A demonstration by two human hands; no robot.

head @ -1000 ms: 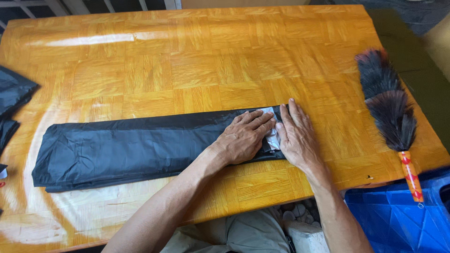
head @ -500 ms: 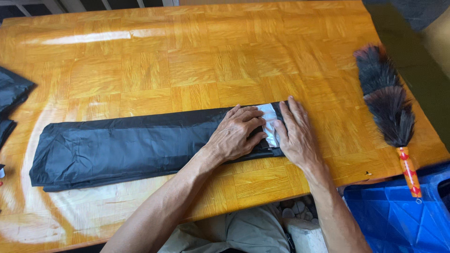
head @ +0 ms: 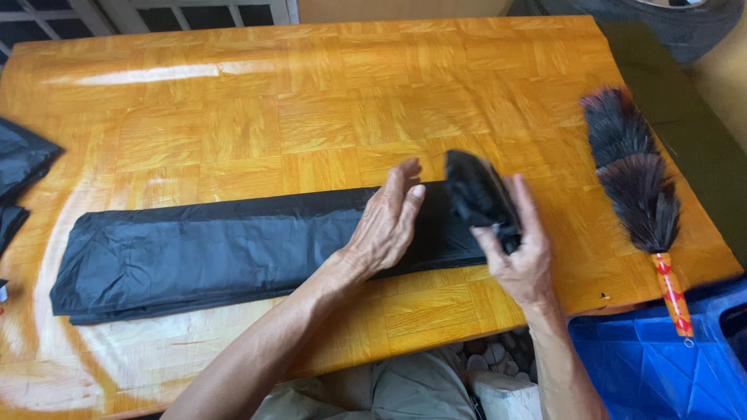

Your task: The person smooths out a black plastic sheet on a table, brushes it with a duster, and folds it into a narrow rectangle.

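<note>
Inspection of the table [head: 311, 93]: 1 wooden parquet top, glossy, orange-brown.

Items counted:
- 1 long black bag [head: 210, 253], folded flat into a strip, lying lengthwise along the near part of the table. Its right end is lifted off the surface.
- 1 feather duster [head: 634, 187], dark plumes with an orange and red handle, at the right edge of the table, well apart from the bag. The handle end overhangs the table.
- 1 blue crate [head: 661, 365], below the table's near right corner.
- 2 further dark pieces [head: 19, 159] at the left edge of the table, cut off by the frame; probably more black plastic, but too little shows to be sure.

Hands, 2 in view:
- Left hand [head: 385, 225]: open, fingers straight and held together, palm turned right, its heel resting on the bag near the right end.
- Right hand [head: 521, 249]: closed round the raised right end of the bag, gripping it between thumb and fingers above the table. The gripped end is bunched into a dark curl.

The 2 hands are near each other, not touching.
</note>
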